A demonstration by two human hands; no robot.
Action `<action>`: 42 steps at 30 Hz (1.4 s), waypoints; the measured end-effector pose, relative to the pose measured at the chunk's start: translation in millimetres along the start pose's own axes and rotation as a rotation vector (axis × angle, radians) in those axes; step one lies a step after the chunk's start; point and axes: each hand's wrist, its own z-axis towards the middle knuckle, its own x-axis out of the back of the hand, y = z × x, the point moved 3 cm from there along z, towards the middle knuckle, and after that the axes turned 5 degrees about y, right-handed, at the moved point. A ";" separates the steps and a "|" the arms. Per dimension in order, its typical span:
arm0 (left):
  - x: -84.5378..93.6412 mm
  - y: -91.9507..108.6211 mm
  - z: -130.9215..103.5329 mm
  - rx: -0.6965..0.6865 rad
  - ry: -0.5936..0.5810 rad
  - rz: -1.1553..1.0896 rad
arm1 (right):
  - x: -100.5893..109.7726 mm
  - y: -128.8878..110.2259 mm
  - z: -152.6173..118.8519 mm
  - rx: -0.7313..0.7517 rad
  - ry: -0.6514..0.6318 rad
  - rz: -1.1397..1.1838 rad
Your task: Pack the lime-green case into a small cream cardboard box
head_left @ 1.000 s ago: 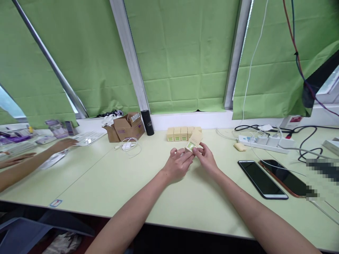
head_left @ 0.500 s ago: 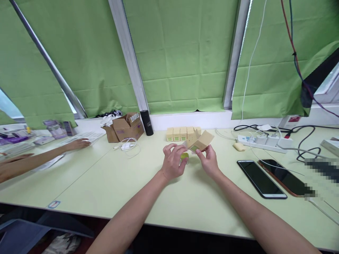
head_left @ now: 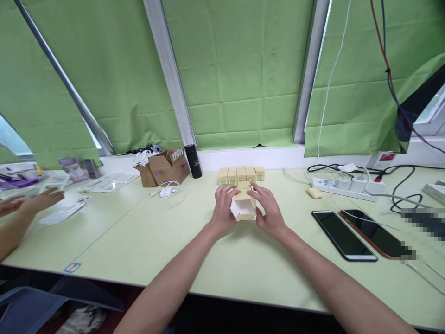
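Note:
A small yellowish carton (head_left: 246, 217) stands between my two hands, its open mouth and white inside facing me. My left hand (head_left: 224, 206) grips the carton's left side, with fingertips at the upper flap. On the opposite side, my right hand (head_left: 270, 209) holds it with curled fingers near the top. What is inside the carton cannot be made out. Just behind my hands is a row of several closed small yellow boxes (head_left: 241, 174) with green labels.
Two phones (head_left: 342, 235) lie to the right, below a white power strip (head_left: 347, 187) with cables. A cardboard box (head_left: 168, 169), black cylinder (head_left: 193, 161) and white charger (head_left: 167, 191) are at back left. A co-worker's hands (head_left: 43, 199) are at far left.
The carton has turned its open end towards me and come lower, and my left hand has joined it. The yellow-green item at my left fingers is out of sight. The co-worker's hand drew back left.

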 end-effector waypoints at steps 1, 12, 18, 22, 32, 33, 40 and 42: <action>0.8 -0.2 0.0 -0.028 0.030 -0.011 | -0.2 0.3 -0.2 0.013 0.013 -0.017; 2.3 -3.1 -3.4 -0.208 0.242 0.019 | -0.6 29.9 -8.3 -0.184 0.088 -0.180; 4.7 1.6 0.0 -0.206 0.183 -0.182 | -2.2 39.2 -11.5 -0.256 0.062 -0.188; 4.8 4.5 3.3 -0.110 0.170 -0.392 | -2.7 40.0 -11.8 -0.255 0.059 -0.181; -13.6 -10.9 -0.8 0.416 0.172 -0.917 | -2.6 33.0 -9.9 -0.231 0.065 -0.176; -13.5 -10.9 0.0 0.438 0.180 -0.956 | -2.8 32.1 -9.5 -0.222 0.069 -0.172; -11.5 -8.1 3.7 0.531 0.188 -1.008 | -4.4 26.1 -8.5 -0.195 0.065 -0.087; -12.3 -8.6 3.6 0.554 0.182 -1.003 | -4.8 24.9 -8.5 -0.200 0.059 -0.063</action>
